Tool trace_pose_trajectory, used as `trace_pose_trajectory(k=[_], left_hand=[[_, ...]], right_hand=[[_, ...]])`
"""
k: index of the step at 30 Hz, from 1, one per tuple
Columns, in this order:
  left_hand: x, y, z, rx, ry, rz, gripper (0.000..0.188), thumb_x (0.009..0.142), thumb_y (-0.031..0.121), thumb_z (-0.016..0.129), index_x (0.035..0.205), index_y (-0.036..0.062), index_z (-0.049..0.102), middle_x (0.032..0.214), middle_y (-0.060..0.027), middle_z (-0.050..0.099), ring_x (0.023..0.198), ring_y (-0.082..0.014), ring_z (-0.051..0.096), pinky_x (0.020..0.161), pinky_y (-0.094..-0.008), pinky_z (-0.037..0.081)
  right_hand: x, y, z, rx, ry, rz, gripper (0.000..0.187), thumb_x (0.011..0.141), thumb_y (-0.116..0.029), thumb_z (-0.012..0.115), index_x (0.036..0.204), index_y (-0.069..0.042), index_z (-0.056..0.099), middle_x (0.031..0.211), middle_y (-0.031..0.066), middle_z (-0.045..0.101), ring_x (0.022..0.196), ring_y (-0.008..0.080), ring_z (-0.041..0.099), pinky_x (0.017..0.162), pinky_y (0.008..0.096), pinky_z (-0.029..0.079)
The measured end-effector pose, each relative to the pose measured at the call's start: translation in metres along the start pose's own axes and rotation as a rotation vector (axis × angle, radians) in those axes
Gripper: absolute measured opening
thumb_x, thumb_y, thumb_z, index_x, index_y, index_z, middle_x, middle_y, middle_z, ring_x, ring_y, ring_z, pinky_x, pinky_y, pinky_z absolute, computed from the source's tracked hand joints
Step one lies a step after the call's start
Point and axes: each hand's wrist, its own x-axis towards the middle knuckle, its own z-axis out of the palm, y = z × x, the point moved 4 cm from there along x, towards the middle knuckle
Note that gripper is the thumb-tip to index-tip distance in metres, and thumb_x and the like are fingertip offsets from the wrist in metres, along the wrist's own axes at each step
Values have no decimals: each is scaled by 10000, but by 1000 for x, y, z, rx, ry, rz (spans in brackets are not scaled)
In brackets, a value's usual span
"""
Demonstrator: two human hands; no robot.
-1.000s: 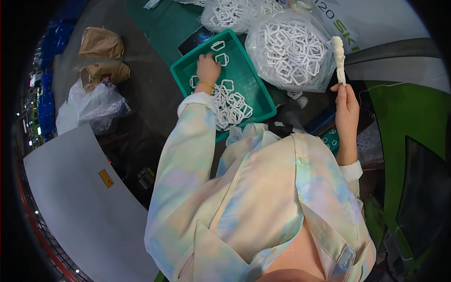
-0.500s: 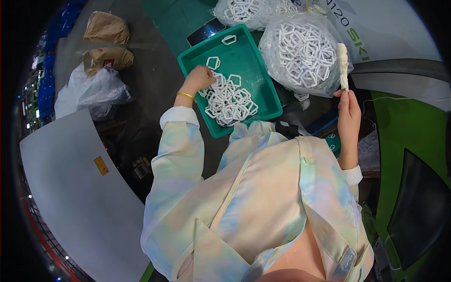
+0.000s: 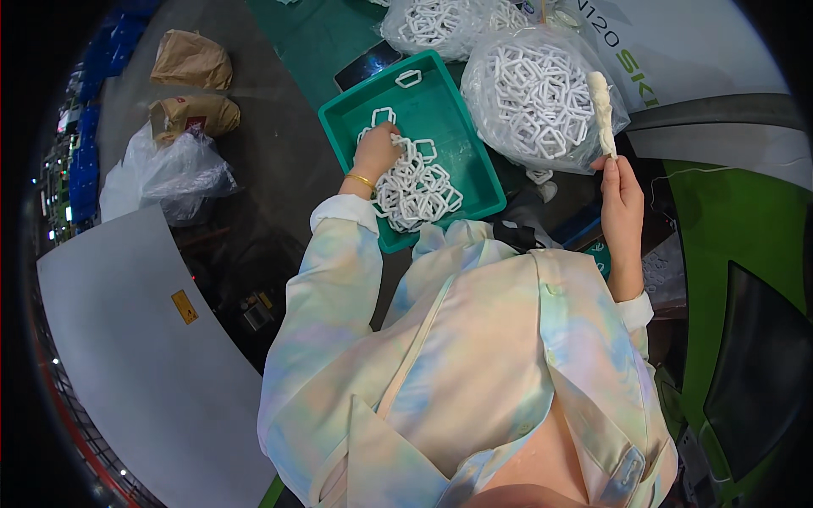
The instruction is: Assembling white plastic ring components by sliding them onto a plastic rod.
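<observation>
My left hand (image 3: 377, 152), with a gold bangle at the wrist, is over the left side of a green plastic tray (image 3: 494, 173). Its fingers are curled down among loose white plastic links (image 3: 419, 195), and the fingertips are partly hidden, so what they pinch cannot be made out. The links lie piled toward the tray's near end; a single link (image 3: 408, 79) rests near its far edge. Out to the right, my right hand (image 3: 623, 190) pinches the thin lower end of a lumpy cream-coloured bar on a stick (image 3: 601, 110), held upright.
A clear plastic bag of white links (image 3: 542, 97) stands right of the tray, another bag (image 3: 428, 24) behind it. A dark phone-like slab (image 3: 368, 66) lies by the tray's far corner. Brown paper bags (image 3: 191, 61) and clear plastic (image 3: 186, 169) are left. Machine panels (image 3: 135, 339) flank me.
My left hand has shifted right and slightly inward over the link pile. My right hand, with the bar on a stick, has moved slightly left.
</observation>
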Motion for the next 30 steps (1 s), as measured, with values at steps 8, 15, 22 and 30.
trace_pose_trajectory(k=[8,15,22,30], left_hand=[[2,-32,-4,-703,258,-171,367,794,59,689,1145,-22,618,953,-133,689,836,-218,665,743,-315,517],[-15,2,-10,-1477,347,-260,288,887,94,634,1140,-39,601,1013,-105,663,919,-181,648,746,-321,555],[-23,15,-7,-1298,76,-236,253,929,55,548,1173,-7,573,1045,-109,660,915,-188,669,781,-300,567],[-59,130,-79,-1232,262,282,243,845,-102,537,1053,19,572,1008,-99,678,907,-188,677,794,-272,546]], right_hand=[[-4,-1,4,22,-13,-14,311,1034,-271,455,960,-12,612,722,80,581,678,117,489,652,280,430],[-10,-1,14,32,-35,-43,310,1031,-265,454,960,-9,613,703,106,578,654,136,520,635,293,439],[-14,-10,23,33,-94,-33,311,1022,-270,471,963,-7,627,697,110,591,636,174,542,625,313,439],[-19,-25,39,175,-167,-83,285,1019,-269,481,1023,-14,608,764,121,621,698,192,583,691,318,466]])
